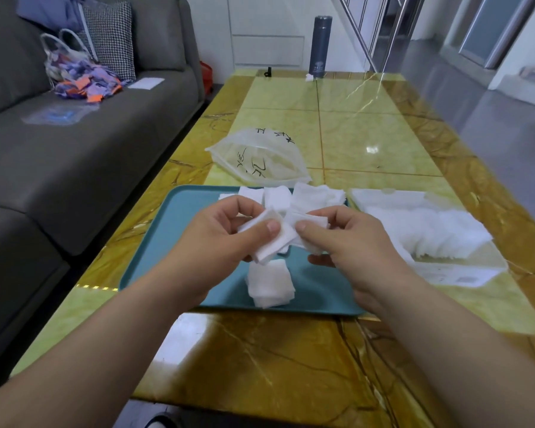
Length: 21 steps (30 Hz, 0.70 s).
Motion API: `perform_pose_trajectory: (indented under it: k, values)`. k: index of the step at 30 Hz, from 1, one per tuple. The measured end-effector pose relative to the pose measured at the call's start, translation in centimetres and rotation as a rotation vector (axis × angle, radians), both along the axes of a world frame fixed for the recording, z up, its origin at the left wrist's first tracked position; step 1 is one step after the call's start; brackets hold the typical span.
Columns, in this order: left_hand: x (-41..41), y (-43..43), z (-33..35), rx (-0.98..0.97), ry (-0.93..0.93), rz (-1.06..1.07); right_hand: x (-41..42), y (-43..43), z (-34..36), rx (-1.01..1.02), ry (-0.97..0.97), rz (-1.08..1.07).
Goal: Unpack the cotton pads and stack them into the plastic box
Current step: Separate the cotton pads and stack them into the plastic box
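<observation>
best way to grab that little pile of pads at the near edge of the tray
Pinch the pile of pads across its left and right edges, coming straight down from above. It lies flat on the teal tray, loosely stacked and slightly fanned, so squeezing opposite sides should keep the layers together.

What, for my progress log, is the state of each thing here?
Tray: flat on the table.
Left hand: pinching loose pads above the tray.
Right hand: pinching loose pads too.
Small stack: uneven, lying on the tray.
Pad packet: torn open, pads showing.
Clear container: on its side, mouth open, apparently empty.
Bottle: upright, capped.
</observation>
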<state>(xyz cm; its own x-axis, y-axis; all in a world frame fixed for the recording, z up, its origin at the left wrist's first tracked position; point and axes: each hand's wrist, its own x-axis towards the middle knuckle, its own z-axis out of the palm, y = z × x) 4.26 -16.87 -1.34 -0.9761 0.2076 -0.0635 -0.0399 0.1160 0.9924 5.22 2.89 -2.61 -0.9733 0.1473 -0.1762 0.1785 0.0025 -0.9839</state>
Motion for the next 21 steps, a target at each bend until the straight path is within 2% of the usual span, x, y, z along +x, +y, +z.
perform_pose_trajectory:
  k: [10,17,21]
  values:
    - [0.8,0.7,0.2,-0.113,0.054,-0.174,0.6,1.0,0.2,0.034,-0.01,0.199]
    - [0.6,0.5,0.2,-0.153,0.05,-0.086,1.2,0.9,0.8,0.138,0.012,0.365]
    - [0.6,0.4,0.0,-0.148,0.051,-0.083,1.3,1.0,0.9,0.084,-0.013,0.389]
